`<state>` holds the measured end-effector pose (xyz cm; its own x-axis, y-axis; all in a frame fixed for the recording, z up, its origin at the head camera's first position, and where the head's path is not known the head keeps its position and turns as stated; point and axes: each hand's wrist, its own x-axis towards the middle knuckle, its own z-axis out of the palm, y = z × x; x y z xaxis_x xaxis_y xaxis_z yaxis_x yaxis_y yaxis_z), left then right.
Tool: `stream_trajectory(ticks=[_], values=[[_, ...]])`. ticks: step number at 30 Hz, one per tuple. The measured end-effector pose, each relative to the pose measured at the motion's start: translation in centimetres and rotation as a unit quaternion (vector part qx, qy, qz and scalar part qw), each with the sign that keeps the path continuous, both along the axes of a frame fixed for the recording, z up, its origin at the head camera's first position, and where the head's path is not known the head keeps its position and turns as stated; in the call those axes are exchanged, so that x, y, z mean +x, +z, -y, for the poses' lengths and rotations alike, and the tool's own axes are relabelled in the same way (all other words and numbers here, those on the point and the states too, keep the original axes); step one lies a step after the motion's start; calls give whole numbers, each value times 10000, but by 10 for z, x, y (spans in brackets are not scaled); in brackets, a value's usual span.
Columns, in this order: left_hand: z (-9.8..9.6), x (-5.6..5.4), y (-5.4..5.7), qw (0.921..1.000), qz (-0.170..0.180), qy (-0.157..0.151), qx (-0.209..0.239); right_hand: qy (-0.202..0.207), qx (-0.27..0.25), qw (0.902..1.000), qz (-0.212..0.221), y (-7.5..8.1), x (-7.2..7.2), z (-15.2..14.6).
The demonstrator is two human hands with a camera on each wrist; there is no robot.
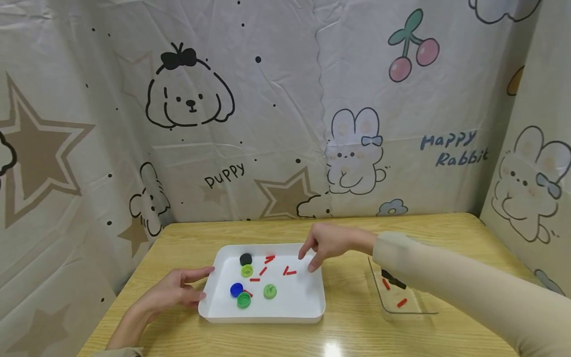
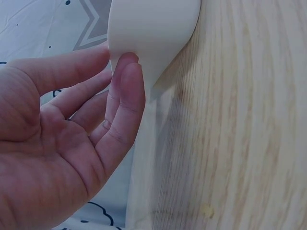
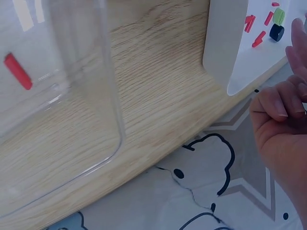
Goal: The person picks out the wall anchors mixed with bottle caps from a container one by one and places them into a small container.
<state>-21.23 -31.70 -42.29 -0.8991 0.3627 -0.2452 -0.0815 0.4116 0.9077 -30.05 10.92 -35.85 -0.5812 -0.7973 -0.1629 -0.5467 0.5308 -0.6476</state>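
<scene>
A white tray stands on the table, holding several small red sticks and round bottle caps: black, yellow-green, blue, green and light green. My left hand touches the tray's left wall with its fingertips, which the left wrist view shows against the white side. My right hand is over the tray's right end, thumb and index finger apart, other fingers curled. Nothing shows between its fingers. In the right wrist view, that hand is partly cut off.
Right of the tray, under my right forearm, a clear box holds red sticks and a black object; the sleeve hides part of it. A printed cloth hangs behind the wooden table.
</scene>
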Motion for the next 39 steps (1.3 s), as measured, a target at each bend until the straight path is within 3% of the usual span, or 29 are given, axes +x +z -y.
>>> stream_trajectory(ticks=[8, 16, 39], values=[[-1, 0, 0, 10000, 4, 18, 5, 31, 300, 9992, -278, -7, -2, 21], [-1, 0, 1, 9999, -34, 67, -112, 299, 324, 9990, -108, -15, -8, 34], [-1, 0, 1, 10000, -11, 71, -47, 28, 704, 9973, -185, -32, -12, 47]])
